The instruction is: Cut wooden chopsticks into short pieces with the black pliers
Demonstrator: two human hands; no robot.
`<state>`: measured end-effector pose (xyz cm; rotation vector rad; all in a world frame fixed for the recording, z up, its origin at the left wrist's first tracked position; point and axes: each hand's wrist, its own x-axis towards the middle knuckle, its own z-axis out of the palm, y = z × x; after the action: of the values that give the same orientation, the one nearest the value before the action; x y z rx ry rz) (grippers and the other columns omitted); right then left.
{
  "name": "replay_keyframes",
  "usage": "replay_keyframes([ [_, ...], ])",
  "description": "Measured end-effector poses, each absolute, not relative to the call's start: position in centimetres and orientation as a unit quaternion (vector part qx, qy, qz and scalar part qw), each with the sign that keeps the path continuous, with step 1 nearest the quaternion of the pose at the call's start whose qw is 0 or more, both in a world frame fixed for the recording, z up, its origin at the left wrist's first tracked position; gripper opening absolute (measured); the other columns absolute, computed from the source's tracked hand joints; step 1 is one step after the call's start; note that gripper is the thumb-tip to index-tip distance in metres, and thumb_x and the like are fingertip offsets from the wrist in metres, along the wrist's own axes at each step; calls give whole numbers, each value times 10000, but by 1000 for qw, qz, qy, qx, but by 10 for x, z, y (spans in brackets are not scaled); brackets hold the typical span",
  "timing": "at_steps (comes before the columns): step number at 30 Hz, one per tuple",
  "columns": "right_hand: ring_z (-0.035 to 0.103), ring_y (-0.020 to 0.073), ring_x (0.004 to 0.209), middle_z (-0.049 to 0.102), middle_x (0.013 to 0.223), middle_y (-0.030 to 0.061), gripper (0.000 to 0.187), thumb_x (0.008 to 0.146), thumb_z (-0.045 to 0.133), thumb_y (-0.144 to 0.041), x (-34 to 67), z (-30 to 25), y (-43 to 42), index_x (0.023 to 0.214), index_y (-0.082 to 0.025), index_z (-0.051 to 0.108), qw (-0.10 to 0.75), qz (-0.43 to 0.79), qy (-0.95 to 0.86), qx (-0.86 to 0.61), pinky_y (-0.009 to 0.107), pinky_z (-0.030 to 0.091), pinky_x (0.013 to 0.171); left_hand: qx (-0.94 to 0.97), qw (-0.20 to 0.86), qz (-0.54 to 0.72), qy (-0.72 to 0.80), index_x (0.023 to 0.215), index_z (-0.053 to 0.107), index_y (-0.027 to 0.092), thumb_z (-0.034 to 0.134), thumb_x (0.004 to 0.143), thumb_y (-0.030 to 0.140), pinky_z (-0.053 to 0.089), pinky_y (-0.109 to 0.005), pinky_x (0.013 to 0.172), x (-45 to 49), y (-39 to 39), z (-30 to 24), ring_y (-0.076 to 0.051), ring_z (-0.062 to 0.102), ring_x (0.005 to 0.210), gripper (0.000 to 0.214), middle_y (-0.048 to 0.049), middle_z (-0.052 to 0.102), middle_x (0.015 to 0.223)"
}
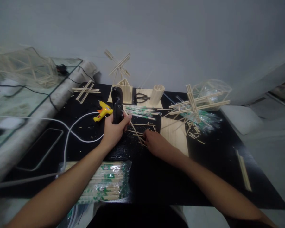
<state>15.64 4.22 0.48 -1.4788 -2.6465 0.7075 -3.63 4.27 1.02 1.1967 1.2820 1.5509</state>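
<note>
My left hand (114,128) is closed around an upright black handheld device (117,103), whose kind I cannot make out. A thin wooden stick (136,129) slants down from beside its thumb towards the right hand. My right hand (155,142) is low over the table with curled fingers, touching the ends of thin sticks (135,135); its fingertips are partly hidden. Just left of the device lies a yellow hot glue gun (103,111) with a white cord. Beyond the hands are packaged chopsticks (142,111), and a flat wooden board (173,133) is right of them.
A stick windmill (120,65) stands at the back, near black scissors (142,98) and a round stick tower (158,93). Crossed stick blades (194,104) rise at right. A bag of chopsticks (106,182) lies in front; a glass shelf edge (61,84) borders the left.
</note>
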Motion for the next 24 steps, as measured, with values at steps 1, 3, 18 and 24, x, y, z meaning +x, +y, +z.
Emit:
replay_keyframes([
  [1, 634, 221, 811, 708, 914, 117, 112, 915, 570, -50, 157, 6, 43, 955, -149, 604, 20, 224, -849, -479, 310, 393, 692, 470, 389, 611, 504, 699, 580, 176, 759, 819, 334, 360, -222, 487, -36, 43, 11, -75, 458, 481, 267, 40, 551, 581],
  [3, 623, 215, 816, 695, 917, 119, 121, 931, 543, -52, 160, 10, 46, 915, -154, 605, 50, 215, -843, -491, 309, 402, 708, 469, 390, 614, 500, 697, 580, 176, 762, 816, 329, 363, -223, 488, -36, 42, 12, -75, 458, 482, 266, 41, 550, 578],
  [18, 675, 155, 709, 736, 778, -9, 85, 844, 763, -212, 179, 7, 37, 860, -197, 681, 307, 431, -734, -426, 262, 507, 688, 571, 340, 555, 500, 723, 614, 174, 752, 844, 325, 419, -226, 557, -30, 28, 13, -86, 479, 551, 237, 40, 552, 622],
  [24, 700, 150, 730, 787, 849, 3, 65, 851, 763, -166, 166, 1, 40, 902, -205, 777, 315, 398, -764, -398, 245, 507, 708, 616, 272, 554, 489, 727, 626, 181, 748, 846, 335, 459, -229, 593, -30, 23, 16, -102, 534, 593, 230, 32, 583, 650],
])
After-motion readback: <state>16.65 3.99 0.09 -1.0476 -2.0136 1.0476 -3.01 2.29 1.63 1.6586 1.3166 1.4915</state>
